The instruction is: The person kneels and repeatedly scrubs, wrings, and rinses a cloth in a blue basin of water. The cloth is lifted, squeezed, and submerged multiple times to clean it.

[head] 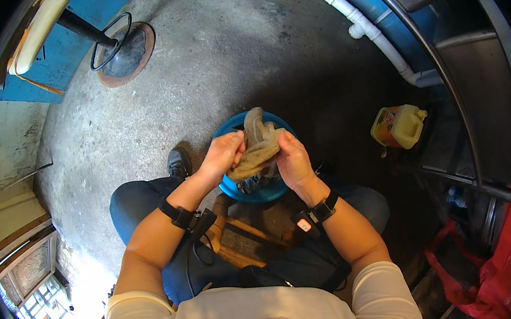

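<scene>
A tan fabric piece (259, 152), perhaps a sock or cloth, is stretched between my two hands. My left hand (224, 154) grips its left side with curled fingers. On the right side, my right hand (294, 159) pinches it between thumb and fingers. Beneath the fabric stands a round blue plastic basin (259, 197) between my knees. Dark items (258, 183) lie inside the basin, mostly covered by the fabric and hands. I cannot tell what they are.
A wooden stool frame (240, 254) is below me. Right of the basin stands a yellow plastic jug (402, 126) with a handle. Beyond it are white pipes (376, 37), a metal rail (445, 74) and a red bag (493, 284). A round stand base (128, 56) sits far left.
</scene>
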Demonstrator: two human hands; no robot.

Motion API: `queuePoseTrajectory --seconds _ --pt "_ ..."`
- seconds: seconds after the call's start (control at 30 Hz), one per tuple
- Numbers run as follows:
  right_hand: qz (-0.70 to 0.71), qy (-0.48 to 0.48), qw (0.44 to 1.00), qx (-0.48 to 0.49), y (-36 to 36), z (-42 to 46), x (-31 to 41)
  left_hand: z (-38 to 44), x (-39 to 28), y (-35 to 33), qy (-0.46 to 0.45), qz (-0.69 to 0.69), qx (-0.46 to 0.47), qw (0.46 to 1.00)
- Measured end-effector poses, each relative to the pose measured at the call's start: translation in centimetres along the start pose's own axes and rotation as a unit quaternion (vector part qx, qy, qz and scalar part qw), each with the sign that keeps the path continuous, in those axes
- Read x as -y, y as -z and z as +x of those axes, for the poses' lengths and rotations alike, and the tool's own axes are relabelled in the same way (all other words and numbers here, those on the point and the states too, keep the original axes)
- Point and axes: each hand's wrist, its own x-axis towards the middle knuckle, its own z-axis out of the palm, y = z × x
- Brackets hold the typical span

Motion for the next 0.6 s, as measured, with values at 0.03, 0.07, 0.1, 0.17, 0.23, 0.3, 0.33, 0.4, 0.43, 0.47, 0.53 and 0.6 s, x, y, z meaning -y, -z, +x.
queuePoseTrajectory --seconds 0.03,0.07,0.1,0.17,0.23,0.3,0.33,0.4,0.43,0.47,0.53,0.6 --pt "0.037 -0.009 0.999 -0.001 0.2 0.0 0.2 0.1 0.1 -0.2 0.031 0.024 0.004 0.999" --pt "0.067 -0.015 0.997 -0.022 0.4 0.0 0.3 0.8 1.2 0.0 0.077 0.046 0.007 0.996" --pt "0.089 -0.04 0.995 -0.021 0.3 0.0 0.5 1.6 3.0 0.3 -0.008 0.14 -0.02 0.99" --pt "0.132 -0.091 0.987 -0.021 0.0 -0.1 1.0 2.5 6.0 0.8 -0.171 0.32 -0.072 0.929" --pt "0.141 -0.123 0.982 0.002 0.1 -0.4 1.5 1.7 4.8 0.3 -0.204 0.363 -0.069 0.907" --pt "0.145 -0.153 0.977 0.014 0.3 -0.6 1.6 2.7 5.7 0.4 -0.285 0.44 -0.049 0.85" --pt "0.134 -0.148 0.98 0.015 0.3 -0.6 1.6 3.0 5.5 0.8 -0.271 0.41 -0.023 0.871" --pt "0.112 -0.137 0.984 0.017 0.1 -0.7 1.8 2.8 4.3 0.8 -0.171 0.345 -0.027 0.922" --pt "0.1 -0.122 0.987 0.018 0.0 -0.8 2.0 2.5 3.6 0.7 -0.12 0.311 -0.028 0.942" --pt "0.088 -0.107 0.99 0.02 -0.2 -0.8 2.2 2.7 4.4 1.2 -0.175 0.273 -0.036 0.945" --pt "0.057 -0.066 0.996 0.002 -0.7 -1.1 2.8 1.8 3.2 1.8 -0.184 0.177 -0.041 0.966" --pt "-0.001 -0.033 0.999 -0.007 -0.4 -1.5 2.9 -0.9 0.3 2.6 -0.101 0.014 0.006 0.995"
